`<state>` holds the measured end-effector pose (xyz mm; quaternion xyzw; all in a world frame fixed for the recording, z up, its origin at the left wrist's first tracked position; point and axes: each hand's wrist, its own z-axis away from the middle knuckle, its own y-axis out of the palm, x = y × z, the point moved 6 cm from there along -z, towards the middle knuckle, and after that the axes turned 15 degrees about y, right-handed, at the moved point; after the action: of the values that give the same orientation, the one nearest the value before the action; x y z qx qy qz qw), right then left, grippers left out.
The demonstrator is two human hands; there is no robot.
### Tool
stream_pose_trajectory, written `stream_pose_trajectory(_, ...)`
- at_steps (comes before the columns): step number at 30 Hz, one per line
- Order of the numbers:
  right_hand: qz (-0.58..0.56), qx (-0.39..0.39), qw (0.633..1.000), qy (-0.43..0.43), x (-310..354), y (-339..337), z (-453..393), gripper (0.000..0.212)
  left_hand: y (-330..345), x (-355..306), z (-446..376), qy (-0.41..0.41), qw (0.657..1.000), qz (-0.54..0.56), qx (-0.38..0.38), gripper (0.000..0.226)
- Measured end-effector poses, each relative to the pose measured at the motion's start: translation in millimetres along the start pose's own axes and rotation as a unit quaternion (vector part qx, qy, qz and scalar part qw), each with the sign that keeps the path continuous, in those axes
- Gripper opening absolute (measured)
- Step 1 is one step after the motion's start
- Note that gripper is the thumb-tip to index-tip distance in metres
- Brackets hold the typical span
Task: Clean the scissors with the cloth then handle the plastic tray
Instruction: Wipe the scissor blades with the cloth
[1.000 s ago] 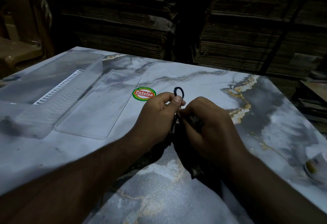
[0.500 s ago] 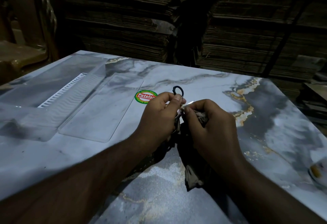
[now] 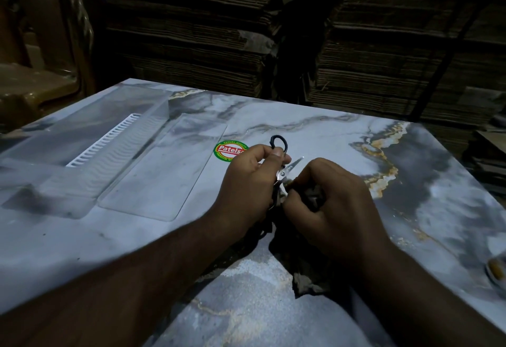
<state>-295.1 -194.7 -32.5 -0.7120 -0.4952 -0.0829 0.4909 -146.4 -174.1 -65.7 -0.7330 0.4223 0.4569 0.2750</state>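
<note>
At the far left of the table (image 3: 82,251) lies the clear tray (image 3: 90,138), untouched, with a flat clear sheet (image 3: 161,171) just beside it on its right. We judge the tray's turn comes later; the wiping is not yet finished.

Next comes a round sticker (image 3: 228,151), partly hidden by our left hand (image 3: 249,182). That hand is clenched around the scissors (image 3: 283,170), thumb pressed near the pivot, one black handle loop standing up above the knuckles. The forearm reaches in from the lower left, wrist held above the tabletop.

A bright blade tip pokes out to the right, between the two hands. We cannot tell whether the second blade is spread from it or lies under the cloth.

To do this step well, we should keep the left hand steady and let the right draw the cloth (image 3: 309,272) from pivot toward tip, along the flat of the blade, with fingers behind the edge, not across it.

Our right hand (image 3: 336,207) is closed on a bunched fold of the dark cloth, pinching it against the lower part of the blades. The rest of the cloth hangs down onto the table beneath the wrist. That forearm enters from the lower right.
</note>
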Motion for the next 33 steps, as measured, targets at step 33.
stream_pose_trajectory(33, 0.012, -0.023, 1.000, 0.012, -18.2, -2.9, -13.3, 0.002, 3.0, 1.0, -4.3, 0.053, 0.997, 0.019, 0.044, 0.028)
